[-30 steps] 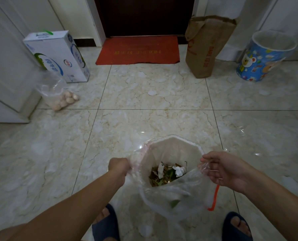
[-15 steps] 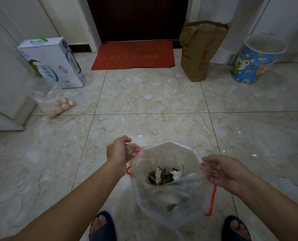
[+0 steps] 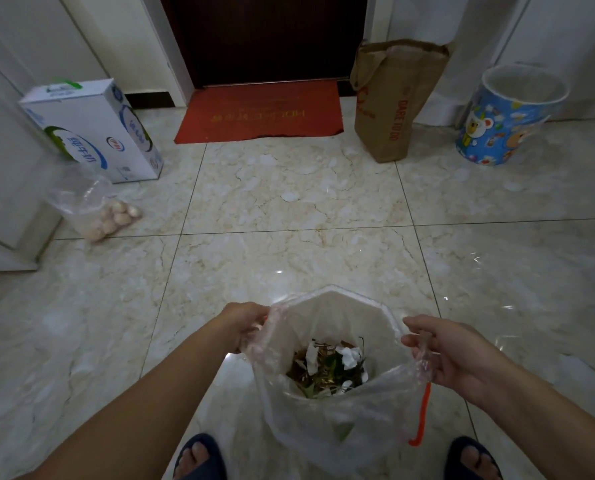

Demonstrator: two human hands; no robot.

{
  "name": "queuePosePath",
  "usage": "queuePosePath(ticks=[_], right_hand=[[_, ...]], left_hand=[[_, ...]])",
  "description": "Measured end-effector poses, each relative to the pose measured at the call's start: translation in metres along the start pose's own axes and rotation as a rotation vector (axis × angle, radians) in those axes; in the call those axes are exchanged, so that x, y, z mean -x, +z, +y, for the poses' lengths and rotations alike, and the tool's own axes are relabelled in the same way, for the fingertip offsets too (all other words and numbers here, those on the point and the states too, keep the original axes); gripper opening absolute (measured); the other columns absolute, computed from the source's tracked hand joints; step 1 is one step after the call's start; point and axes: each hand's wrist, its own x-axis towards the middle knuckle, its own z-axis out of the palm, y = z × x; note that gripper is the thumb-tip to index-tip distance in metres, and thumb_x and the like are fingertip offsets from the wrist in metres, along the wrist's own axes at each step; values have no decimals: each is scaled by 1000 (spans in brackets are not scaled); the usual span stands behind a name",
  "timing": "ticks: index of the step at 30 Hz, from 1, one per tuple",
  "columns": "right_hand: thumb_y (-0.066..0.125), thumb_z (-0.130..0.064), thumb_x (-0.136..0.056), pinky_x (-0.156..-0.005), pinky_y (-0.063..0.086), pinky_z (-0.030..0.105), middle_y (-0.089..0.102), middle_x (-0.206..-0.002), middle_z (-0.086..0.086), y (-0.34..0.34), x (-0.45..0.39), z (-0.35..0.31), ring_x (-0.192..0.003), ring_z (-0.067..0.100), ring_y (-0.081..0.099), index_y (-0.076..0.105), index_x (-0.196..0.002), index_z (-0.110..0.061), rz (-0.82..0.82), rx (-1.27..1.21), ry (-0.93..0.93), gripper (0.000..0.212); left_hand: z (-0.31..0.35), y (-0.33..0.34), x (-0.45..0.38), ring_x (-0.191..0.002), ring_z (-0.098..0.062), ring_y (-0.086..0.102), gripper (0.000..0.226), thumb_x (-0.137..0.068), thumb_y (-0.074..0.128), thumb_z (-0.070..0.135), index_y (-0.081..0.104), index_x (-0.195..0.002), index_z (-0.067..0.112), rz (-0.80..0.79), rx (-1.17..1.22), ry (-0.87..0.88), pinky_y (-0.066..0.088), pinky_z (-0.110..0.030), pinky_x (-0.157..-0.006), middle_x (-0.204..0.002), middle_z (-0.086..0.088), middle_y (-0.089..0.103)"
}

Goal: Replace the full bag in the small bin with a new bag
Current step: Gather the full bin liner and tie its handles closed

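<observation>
I hold a translucent white rubbish bag (image 3: pixel 327 420) open in front of me, above the floor between my feet. Leaves and crumpled white paper (image 3: pixel 327 367) lie at its bottom. My left hand (image 3: pixel 246 323) is closed on the bag's left rim. My right hand (image 3: pixel 445 351) pinches the right rim, and an orange drawstring (image 3: pixel 422 417) hangs below it. The small bin (image 3: pixel 507 116), blue with cartoon bears, stands at the far right by the wall with a white liner over its rim.
A brown paper bag (image 3: pixel 393 98) stands by the dark door, next to a red doormat (image 3: pixel 261 112). A white milk carton box (image 3: pixel 91 129) and a clear bag of eggs (image 3: pixel 102 209) sit at the left by a white cabinet. My slippered feet (image 3: pixel 199 459) are below.
My left hand shifted its grip on the left rim, rising and then settling lower. The bag's mouth stays spread. The view moved a little nearer to the door.
</observation>
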Motion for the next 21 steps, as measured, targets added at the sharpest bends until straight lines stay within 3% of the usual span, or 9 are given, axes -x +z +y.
queuePosePath(ticks=[5,10,14,18,21], right_hand=[[68,-20,-86,-48,37,23,67,-82,10,-2,-3,-2,-46,14,48,63,-93,-8,-16,-9,13,15],[64,-21,-90,-51,41,26,68,-85,13,0,-3,-2,-51,15,53,64,-90,-5,-45,-14,3,15],[57,-13,-94,-57,44,29,72,-79,9,-2,-4,-8,-59,16,57,66,-93,-4,-13,-47,-37,13],[52,-5,-94,-68,47,30,73,-80,8,-5,0,-17,-69,17,64,66,-101,-6,-3,-117,-89,16],[49,-1,-93,-65,46,27,74,-76,5,-6,5,-22,-64,13,66,67,-100,-10,-62,-154,-117,22]], left_hand=[[14,10,-7,-47,-16,34,23,-91,65,15,66,-73,0,101,6,160,29,-26,-47,-58,-8,45],[33,13,-1,-48,-15,31,17,-94,53,6,69,-89,4,120,137,247,25,-23,-44,-60,-5,43],[50,12,17,-42,-12,31,26,-94,47,7,73,-91,5,0,248,334,26,-21,-40,-46,0,40],[59,10,45,-39,-15,31,29,-90,48,9,75,-93,0,-175,206,415,31,-26,-47,-38,-1,32],[58,8,60,-46,-19,38,30,-93,50,14,74,-93,-3,-263,180,416,40,-29,-60,-38,-4,28]])
